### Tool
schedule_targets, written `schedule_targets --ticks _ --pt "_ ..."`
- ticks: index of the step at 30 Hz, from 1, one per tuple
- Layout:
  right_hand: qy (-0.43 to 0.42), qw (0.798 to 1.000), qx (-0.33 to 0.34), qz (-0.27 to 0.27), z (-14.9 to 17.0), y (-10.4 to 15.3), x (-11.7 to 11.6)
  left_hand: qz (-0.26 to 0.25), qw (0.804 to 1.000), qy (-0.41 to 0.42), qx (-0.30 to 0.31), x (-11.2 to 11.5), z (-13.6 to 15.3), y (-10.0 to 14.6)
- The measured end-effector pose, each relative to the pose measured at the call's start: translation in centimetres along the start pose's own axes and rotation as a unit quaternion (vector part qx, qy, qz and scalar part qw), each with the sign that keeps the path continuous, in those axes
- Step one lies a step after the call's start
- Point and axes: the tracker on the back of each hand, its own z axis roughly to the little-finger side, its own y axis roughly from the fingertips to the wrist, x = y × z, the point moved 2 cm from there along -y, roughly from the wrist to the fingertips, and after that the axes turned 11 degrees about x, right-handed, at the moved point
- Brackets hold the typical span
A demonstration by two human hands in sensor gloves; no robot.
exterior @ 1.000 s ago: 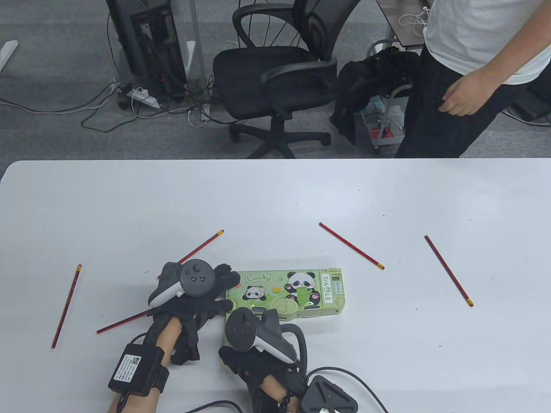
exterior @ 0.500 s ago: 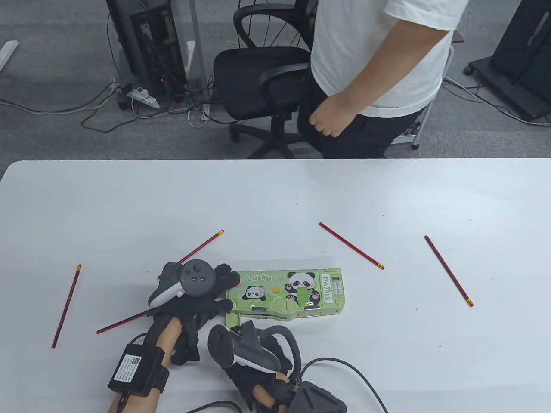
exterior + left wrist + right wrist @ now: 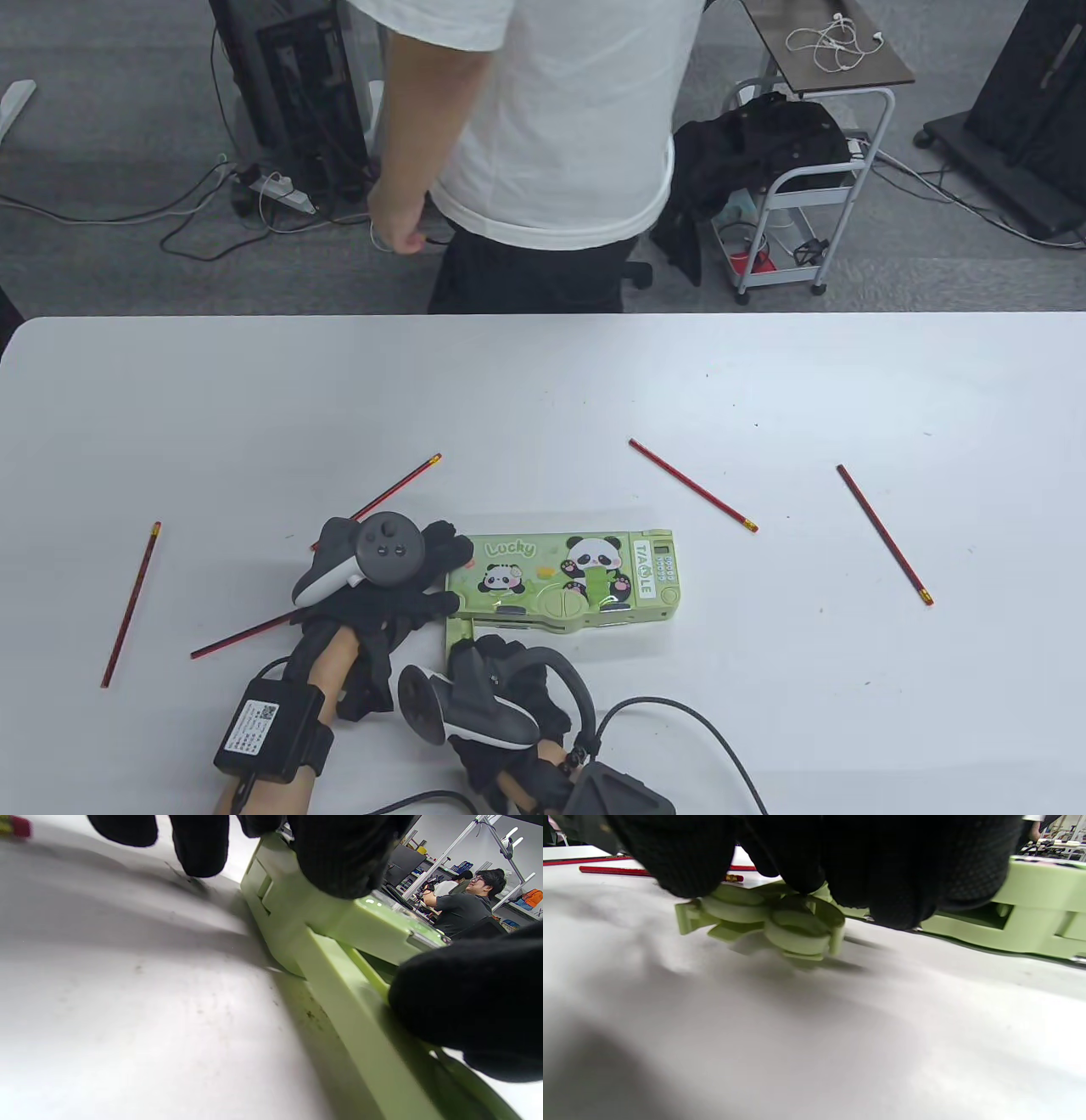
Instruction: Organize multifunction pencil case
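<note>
While left hand (image 3: 399, 586) is gripping the pencil case (image 3: 585, 577) end, right hand (image 3: 496, 671) is pinching its pull-out tray (image 3: 780, 921) at the front edge.

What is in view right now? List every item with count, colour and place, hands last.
pencil case: one, green with panda print, near-centre of table.
pull-out tray: one, green, drawn from the case's near side.
pencils: five, red; far left, under the left hand, behind the left hand, centre-right, far right.
table: one, white.
bystander: one, white shirt, behind the table.
trolley: one, white, right background.
left hand: black glove, holding the case's left end.
right hand: black glove, fingers on the tray; exact grip hidden.
</note>
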Motion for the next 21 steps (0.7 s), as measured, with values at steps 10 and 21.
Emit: schedule_targets --ticks 10,21 --pt "-0.001 1.0 0.003 0.002 0.45 -0.17 -0.17 0.0 1.0 0.0 0.0 -0.01 0.02 0.02" --pt "0.017 1.0 0.015 0.015 0.6 0.36 0.14 -0.001 1.0 0.001 0.0 0.0 0.05 0.05"
